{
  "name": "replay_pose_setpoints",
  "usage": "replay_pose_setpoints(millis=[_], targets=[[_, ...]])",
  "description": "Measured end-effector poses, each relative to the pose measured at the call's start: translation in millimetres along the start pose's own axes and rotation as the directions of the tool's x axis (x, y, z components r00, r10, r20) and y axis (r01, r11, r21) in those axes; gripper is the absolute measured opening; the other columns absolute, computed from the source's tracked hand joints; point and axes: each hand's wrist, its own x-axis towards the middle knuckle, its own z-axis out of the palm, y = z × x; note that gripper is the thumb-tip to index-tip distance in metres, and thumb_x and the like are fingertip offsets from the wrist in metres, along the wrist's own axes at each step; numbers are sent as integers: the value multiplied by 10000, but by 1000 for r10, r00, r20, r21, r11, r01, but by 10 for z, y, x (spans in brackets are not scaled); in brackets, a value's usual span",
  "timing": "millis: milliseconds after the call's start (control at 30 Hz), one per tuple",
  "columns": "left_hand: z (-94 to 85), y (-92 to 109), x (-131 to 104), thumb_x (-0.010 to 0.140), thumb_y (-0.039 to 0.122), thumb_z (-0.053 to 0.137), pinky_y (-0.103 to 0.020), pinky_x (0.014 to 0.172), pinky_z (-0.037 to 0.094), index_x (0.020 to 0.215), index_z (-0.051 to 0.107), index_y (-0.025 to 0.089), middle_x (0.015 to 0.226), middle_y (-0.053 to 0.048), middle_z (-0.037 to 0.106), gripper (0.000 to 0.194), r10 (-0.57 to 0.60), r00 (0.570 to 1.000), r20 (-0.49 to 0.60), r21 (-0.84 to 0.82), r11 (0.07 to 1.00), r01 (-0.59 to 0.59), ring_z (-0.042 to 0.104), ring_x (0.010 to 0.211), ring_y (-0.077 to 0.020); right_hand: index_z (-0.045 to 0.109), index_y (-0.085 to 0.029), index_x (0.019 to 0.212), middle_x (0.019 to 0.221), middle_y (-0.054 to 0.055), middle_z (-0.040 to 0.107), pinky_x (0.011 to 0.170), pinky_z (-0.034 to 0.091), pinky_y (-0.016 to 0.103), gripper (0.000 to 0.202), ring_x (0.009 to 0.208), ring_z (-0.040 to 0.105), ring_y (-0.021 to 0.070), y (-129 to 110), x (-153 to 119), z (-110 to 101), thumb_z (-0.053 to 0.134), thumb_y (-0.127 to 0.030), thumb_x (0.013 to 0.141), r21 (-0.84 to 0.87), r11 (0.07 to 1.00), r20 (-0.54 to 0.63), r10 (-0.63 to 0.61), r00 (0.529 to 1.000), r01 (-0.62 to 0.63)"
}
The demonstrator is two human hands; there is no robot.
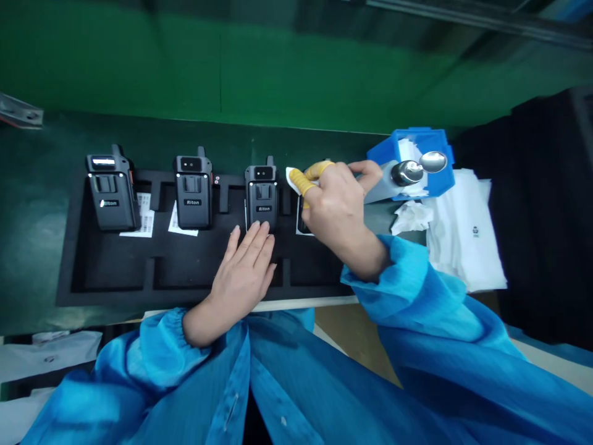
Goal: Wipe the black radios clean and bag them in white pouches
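Several black handheld radios lie in a row in a black foam tray (106, 298). My left hand (243, 269) rests flat, fingers outstretched, its fingertips at the lower end of the third radio (262, 201). Yellow covers wrap fingers of my right hand (337, 204), which pinches a small white wipe (291, 179) beside that radio. Beneath my right hand a fourth radio (303, 219) is mostly hidden. To the left lie the second radio (193, 213) and the first radio (113, 213), with white barcode labels (145, 216) under or beside them.
A blue bin (438, 182) with white wipes stands at the right, with a metal-topped bottle (382, 182) before it. Near them lie a crumpled wipe (411, 217) and stacked white bags (467, 241). Black foam (542, 216) stands far right; a green wall (217, 74) rises behind.
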Motion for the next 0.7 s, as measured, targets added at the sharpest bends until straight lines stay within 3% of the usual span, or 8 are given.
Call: replay_pose_setpoints(millis=[133, 300, 433, 533, 700], targets=[[-20, 0, -38, 925, 209, 441, -547, 1144, 276, 1278, 534, 38, 1378, -209, 524, 403, -13, 999, 43, -10, 1000, 13, 465, 1321, -305, 676, -214, 839, 840, 21, 575, 880, 192, 422, 300, 843, 442, 167, -244, -213, 43, 396, -131, 908, -26, 988, -57, -153, 987, 152], [-2, -3, -49, 925, 221, 446, -539, 1138, 295, 1255, 550, 17, 1329, -208, 571, 402, -9, 999, 47, 0, 1000, 9, 487, 1301, -309, 657, -205, 706, 756, 9, 566, 897, 164, 390, 307, 822, 418, 160, -444, -277, 126, 439, -114, 902, -52, 937, -103, -349, 932, 345], [-7, -11, -40, 927, 221, 434, -543, 1139, 294, 1272, 541, 25, 1367, -208, 533, 411, -9, 998, 60, -7, 1000, 10, 468, 1318, -307, 650, -202, 701, 711, 0, 552, 902, 176, 382, 346, 785, 420, 149, -385, -304, 105, 396, -88, 907, -169, 938, -143, -326, 934, 302], [-5, -14, -33, 925, 208, 431, -528, 1133, 312, 1273, 535, 10, 1381, -219, 514, 414, -1, 998, 56, -4, 1000, 1, 468, 1318, -307, 638, -194, 695, 709, -5, 547, 888, 184, 380, 340, 776, 426, 143, -283, -346, 47, 390, -71, 892, -229, 943, -109, -272, 956, 242], [11, -11, -46, 916, 198, 448, -506, 1111, 354, 1239, 554, 17, 1353, -218, 545, 385, 3, 1000, -7, -38, 999, -3, 496, 1294, -300, 605, -178, 647, 755, 7, 562, 847, 203, 386, 322, 769, 439, 142, -263, -238, -55, 404, -74, 876, -193, 974, -131, -147, 980, 121]])
